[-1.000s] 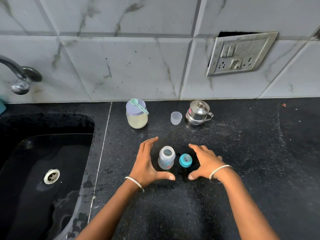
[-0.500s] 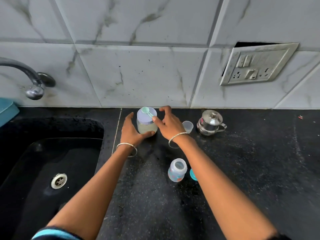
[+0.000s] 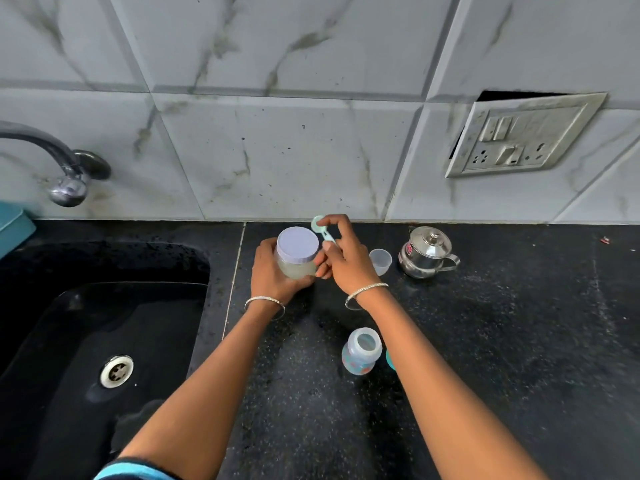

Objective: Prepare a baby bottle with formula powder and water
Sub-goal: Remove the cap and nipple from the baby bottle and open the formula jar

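My left hand is wrapped around the jar of pale powder at the far middle of the black desk, fingers closed on its clear wall, the lilac lid on and facing up. My right hand pinches the mint scoop between thumb and forefinger just right of the lid, the scoop's round bowl at the far end and clear of the lid, its handle running back into my fingers. A bangle sits on my left wrist, another on my right. Just right of my right hand stands a small clear cup, upright, and right of that a steel pot with its knobbed lid on and its handle pointing right. Nearer to me, between my forearms, the bottle stands open-mouthed and uncapped; its teal cap lies just beside it on the right, mostly hidden by my right forearm. The sink fills the left side, with its drain near the middle and the tap above its far edge. A switch plate is on the tiled wall at the far right.
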### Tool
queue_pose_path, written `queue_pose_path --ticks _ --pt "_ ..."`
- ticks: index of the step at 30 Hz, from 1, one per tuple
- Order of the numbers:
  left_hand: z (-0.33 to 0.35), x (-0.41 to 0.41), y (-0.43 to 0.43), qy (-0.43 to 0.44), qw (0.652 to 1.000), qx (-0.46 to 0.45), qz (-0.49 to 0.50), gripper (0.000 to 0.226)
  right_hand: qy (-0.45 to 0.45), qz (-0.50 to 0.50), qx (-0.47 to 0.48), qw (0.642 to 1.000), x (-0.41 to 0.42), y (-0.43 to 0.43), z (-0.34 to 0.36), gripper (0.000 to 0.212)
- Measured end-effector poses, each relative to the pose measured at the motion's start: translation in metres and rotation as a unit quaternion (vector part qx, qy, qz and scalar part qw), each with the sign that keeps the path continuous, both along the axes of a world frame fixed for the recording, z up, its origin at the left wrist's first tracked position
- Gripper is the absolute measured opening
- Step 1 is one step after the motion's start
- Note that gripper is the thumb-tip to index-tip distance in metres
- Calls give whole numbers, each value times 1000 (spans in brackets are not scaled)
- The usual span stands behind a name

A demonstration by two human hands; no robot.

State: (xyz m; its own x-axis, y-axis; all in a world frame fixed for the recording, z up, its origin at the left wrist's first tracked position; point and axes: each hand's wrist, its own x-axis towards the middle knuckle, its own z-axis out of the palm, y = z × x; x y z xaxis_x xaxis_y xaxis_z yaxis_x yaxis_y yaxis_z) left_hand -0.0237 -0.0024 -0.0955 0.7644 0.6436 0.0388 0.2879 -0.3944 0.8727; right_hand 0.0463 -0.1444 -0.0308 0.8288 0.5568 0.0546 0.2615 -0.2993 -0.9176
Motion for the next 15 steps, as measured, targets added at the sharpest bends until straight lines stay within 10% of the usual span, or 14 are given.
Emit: queue_pose_path --ticks 6,11,15 --pt "30 -48 -18 -16 999 48 -13 93 -96 -90 -30 991 -39 -30 10 29" --pt "48 -94 -43 -41 989 142 -30 86 -126 -62 -186 972 -101 -36 41 102" --pt "61 -121 -66 -57 979 191 -43 68 -141 -74 -252 954 -128 -36 51 106"
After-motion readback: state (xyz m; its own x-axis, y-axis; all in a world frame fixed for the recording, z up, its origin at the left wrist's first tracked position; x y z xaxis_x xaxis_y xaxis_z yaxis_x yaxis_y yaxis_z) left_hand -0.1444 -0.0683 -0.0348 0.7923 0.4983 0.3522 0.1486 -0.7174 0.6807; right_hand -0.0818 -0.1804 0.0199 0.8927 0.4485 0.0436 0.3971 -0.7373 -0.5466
